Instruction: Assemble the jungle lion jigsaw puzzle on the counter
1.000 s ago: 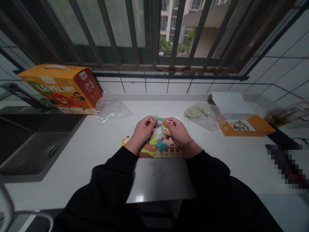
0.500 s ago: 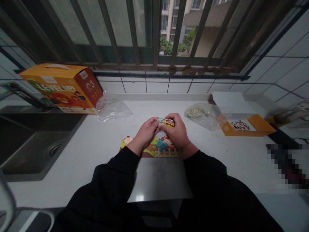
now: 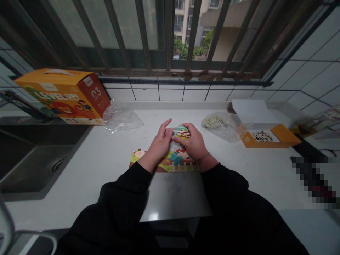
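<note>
My right hand (image 3: 194,142) is closed around a small bunch of colourful puzzle pieces (image 3: 182,131), printed in green, red and yellow with white edges. At their left side, my left hand (image 3: 161,144) pinches the same pieces, its index finger lifted and pointing away. Below both hands a joined strip of jigsaw puzzle (image 3: 177,158) lies flat on the counter, showing a teal figure, pinkish shapes and a white fence. My wrists and forearms cover parts of that strip. How many pieces I hold is hard to make out.
A crumpled clear bag (image 3: 120,118) lies beside the orange carton (image 3: 57,97), near the sink (image 3: 50,152). On the right, a clear bag with pale pieces (image 3: 216,121) touches an open orange box (image 3: 271,140) holding dark-speckled contents. A barred window (image 3: 167,42) rises behind the counter.
My left index finger has lifted off the puzzle pieces and straightened, so more of their printed face shows. My right hand keeps its hold. The view has shifted slightly.
</note>
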A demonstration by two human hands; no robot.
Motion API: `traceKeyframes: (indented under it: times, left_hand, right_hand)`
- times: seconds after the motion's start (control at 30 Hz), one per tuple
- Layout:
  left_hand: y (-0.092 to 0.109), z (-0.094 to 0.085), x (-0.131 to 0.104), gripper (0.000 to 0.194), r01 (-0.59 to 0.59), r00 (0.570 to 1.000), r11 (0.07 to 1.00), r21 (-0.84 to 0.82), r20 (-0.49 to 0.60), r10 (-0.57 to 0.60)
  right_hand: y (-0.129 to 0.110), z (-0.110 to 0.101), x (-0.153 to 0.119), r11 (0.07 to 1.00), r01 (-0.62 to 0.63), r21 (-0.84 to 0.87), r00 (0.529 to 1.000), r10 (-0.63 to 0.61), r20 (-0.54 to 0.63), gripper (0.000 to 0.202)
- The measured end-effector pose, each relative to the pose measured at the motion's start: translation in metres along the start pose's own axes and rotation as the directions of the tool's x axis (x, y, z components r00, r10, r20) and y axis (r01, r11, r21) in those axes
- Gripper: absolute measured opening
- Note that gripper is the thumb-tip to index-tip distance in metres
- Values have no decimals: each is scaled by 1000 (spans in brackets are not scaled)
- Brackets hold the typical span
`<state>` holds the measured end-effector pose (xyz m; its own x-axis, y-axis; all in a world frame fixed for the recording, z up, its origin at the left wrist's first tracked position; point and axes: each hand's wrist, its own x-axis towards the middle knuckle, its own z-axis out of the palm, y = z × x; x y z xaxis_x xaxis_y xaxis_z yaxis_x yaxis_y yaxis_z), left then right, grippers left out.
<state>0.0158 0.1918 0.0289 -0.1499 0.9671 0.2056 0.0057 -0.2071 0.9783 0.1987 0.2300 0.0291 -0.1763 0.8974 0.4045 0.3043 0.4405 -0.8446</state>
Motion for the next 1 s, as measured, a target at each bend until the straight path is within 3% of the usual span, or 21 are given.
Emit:
traceKeyframes:
  times: [0.1, 0.2, 0.3, 0.43, 0.57, 0.67, 0.73, 0.8, 0.9, 1.0]
  left_hand:
    - [1, -11, 0, 47, -112, 987, 981, 157, 135, 91]
    - [7, -23, -3, 43, -295, 917, 833, 469, 383, 110]
    - [14, -30, -9, 53, -431, 818, 647, 629, 576, -15]
    - [18, -30, -11, 44, -425, 775, 565, 707, 607, -176]
    - [20, -31, -8, 42, -316, 796, 635, 705, 562, -227]
    - [22, -35, -6, 29, -233, 821, 745, 625, 538, -194]
    - [23, -39, -4, 17, -162, 857, 816, 556, 489, -163]
    - [21, -43, -1, 11, -135, 902, 855, 501, 419, -103]
    - [17, -45, 4, 9, -235, 933, 843, 484, 355, 57]
    - [12, -43, 7, 18, -328, 921, 821, 468, 351, 169]
  right_hand:
    - [10, -13, 4, 998, -17, -60, 989, 8, -148, 62]
    - [26, -23, 10, 982, -30, -187, 975, -12, -222, 61]
    - [42, -27, 14, 937, -51, -345, 996, 21, -92, 50]
    - [50, -27, 16, 901, 23, -433, 998, 2, 55, 39]
    - [46, -30, 15, 904, 41, -426, 992, 15, 128, 40]
    - [39, -31, 14, 932, -63, -356, 991, 102, 90, 46]
    - [33, -30, 14, 963, -177, -205, 981, 189, 40, 53]
    - [26, -26, 13, 959, -277, 50, 960, 275, 44, 58]
    - [15, -19, 8, 831, -391, 396, 919, 326, 222, 64]
    - [7, -10, 1, 738, -478, 476, 866, 304, 398, 67]
